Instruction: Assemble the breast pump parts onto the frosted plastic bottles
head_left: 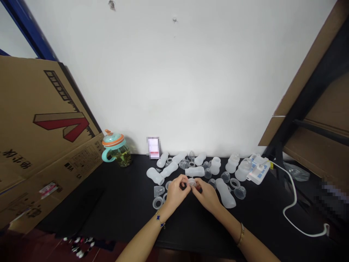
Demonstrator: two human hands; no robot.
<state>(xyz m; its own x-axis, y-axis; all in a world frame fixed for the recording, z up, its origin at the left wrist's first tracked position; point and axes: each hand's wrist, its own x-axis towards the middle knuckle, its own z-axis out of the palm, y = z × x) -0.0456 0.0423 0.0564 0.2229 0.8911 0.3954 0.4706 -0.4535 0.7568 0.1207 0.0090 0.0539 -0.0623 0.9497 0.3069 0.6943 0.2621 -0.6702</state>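
Note:
Over the middle of the black table, my left hand (177, 189) and my right hand (205, 192) meet at a small translucent bottle collar ring (192, 181). Both hands are closed, with fingers and thumbs pinching its opposite sides. Whether a nipple sits in the ring is too small to tell. Just beyond it lies a frosted white baby bottle body (194, 171). To the right of my right hand rests another bottle body (225, 193), on its side. Left of my left hand are a loose collar ring (157, 202) and a clear cap (159, 191).
Several bottle bodies, caps and rings are spread toward the wall. Assembled bottles (232, 163) stand at right beside a white power strip (258, 169) with a cable (293, 196). A lidded teapot (117, 150) and a lit phone (153, 147) stand at the back left. Cardboard boxes (32, 102) flank the table (122, 203).

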